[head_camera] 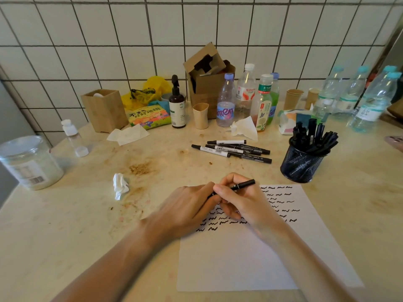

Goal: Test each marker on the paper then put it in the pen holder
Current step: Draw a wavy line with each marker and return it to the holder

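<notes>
Presently both hands meet over the upper part of the paper [250, 253]. Right hand [246, 203] curls its fingers round a black marker [244, 184], barrel angled up to the right. Left hand [187, 208] pinches the marker's lower end, fingertips touching the right hand's. Loose markers [233, 149] lie beyond; mesh pen holder [302, 164], full of markers, stands to the right

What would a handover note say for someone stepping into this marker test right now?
Both hands grip one black marker over the paper: right hand round the barrel, left hand at its lower end.
Done: rows of squiggles on the paper; many markers stand in the mesh pen holder.
Left: this marker, plus the loose markers lying behind the paper.
</notes>
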